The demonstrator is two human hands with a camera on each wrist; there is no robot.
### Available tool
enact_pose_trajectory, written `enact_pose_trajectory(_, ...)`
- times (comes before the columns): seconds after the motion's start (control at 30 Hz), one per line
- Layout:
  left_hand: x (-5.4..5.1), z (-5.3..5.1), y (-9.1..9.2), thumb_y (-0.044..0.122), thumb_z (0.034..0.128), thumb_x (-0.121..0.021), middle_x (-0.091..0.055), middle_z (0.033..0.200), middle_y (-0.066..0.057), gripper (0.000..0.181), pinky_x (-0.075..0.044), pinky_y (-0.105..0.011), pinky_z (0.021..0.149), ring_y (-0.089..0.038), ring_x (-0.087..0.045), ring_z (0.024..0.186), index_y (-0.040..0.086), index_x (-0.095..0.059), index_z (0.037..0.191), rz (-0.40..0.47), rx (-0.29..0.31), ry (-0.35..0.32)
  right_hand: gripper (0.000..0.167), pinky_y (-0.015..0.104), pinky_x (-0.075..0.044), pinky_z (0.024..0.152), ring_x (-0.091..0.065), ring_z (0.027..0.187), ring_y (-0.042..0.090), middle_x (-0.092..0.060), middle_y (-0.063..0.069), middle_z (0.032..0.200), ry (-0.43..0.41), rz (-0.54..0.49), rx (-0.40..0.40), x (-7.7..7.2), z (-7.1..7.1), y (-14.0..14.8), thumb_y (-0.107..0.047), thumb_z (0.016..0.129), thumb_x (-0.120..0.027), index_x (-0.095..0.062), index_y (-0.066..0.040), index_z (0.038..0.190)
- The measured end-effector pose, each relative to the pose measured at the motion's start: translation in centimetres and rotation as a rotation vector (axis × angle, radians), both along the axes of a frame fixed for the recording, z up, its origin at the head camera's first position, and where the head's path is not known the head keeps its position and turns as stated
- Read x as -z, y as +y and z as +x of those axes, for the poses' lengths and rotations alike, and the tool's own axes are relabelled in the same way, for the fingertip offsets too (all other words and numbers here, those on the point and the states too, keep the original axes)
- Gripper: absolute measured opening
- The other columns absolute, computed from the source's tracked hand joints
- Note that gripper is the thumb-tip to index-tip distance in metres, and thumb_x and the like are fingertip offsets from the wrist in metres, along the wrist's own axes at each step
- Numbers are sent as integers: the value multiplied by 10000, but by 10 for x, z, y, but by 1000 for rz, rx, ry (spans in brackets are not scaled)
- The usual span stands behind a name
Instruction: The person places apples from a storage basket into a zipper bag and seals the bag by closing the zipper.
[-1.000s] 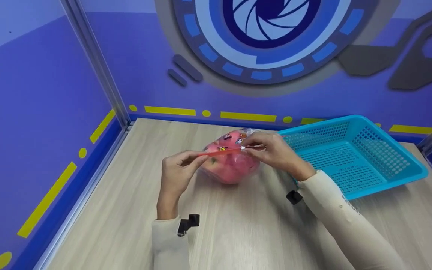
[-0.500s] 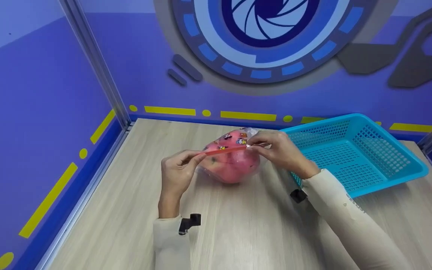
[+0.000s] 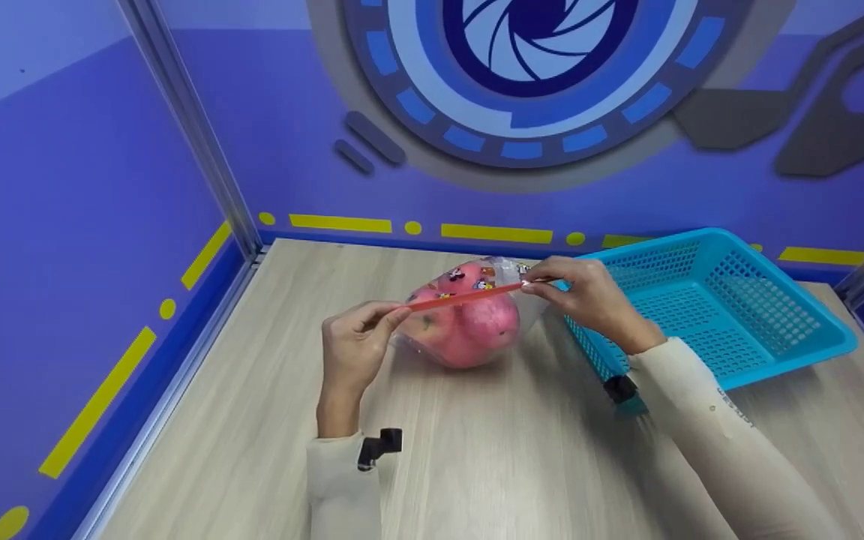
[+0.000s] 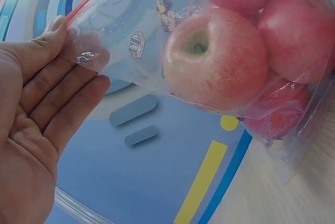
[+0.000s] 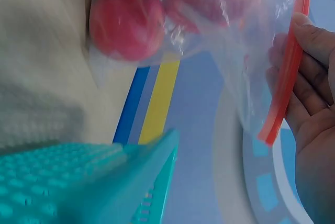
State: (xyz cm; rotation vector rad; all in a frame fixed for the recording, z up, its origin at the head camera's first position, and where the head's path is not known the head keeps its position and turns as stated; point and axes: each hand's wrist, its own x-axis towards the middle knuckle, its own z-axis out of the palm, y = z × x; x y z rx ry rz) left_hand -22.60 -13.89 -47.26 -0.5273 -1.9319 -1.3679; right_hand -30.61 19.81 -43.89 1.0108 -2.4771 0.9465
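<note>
A clear zip bag [image 3: 507, 271] printed with small cartoon figures stands on the table with several red apples [image 4: 217, 59] inside. A red zip strip [image 3: 466, 297] runs along its top edge, stretched between both hands. My left hand [image 3: 353, 345] pinches the left end of that strip between thumb and forefinger; the left wrist view shows its other fingers extended behind the plastic. Toward the strip's right end, my right hand [image 3: 578, 292] pinches it with thumb and fingers. In the right wrist view the red strip [image 5: 289, 72] passes under the thumb, and its end hangs below the hand.
A turquoise perforated basket [image 3: 784, 364] sits on the right of the wooden table [image 3: 462, 457], close beside the right forearm. Purple panels [image 3: 282, 127] with yellow markings enclose the back and left side. A metal post [image 3: 192, 127] stands in the left corner.
My right hand has slid rightward along the red strip, leaving a longer stretch of it exposed. The left hand has stayed nearly still at its end, and the bag remains in place.
</note>
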Motion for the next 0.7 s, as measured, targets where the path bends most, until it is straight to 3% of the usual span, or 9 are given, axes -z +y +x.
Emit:
enact_pose_trajectory(0.17,-1,0,-1,71,894,-854,-788,847,-4,59,-506,-173,593,-149,-662,642,29,-836,932,12,-16,-10,225,472,-648,806,-736,964,228,-788,41,1069,-24,2,54,0,-2,11,-107,903,-859,-826,-92,1125)
enact_pose_trajectory(0.43,1,0,-3,55,909,-836,-784,850,-20,58,-510,-174,610,-159,-640,645,13,-831,950,13,-48,-13,214,499,-642,824,-736,960,237,-789,37,1063,-25,-1,73,-2,-4,19,-57,911,-842,-824,-79,1122)
enact_pose_trajectory(0.7,3,-3,-4,53,918,-828,-790,870,-23,55,-531,-175,640,-173,-678,672,7,-823,948,31,-83,-6,196,496,-640,830,-743,974,279,-790,80,1067,-77,41,164,-4,-5,29,-105,946,-820,-818,-60,1136)
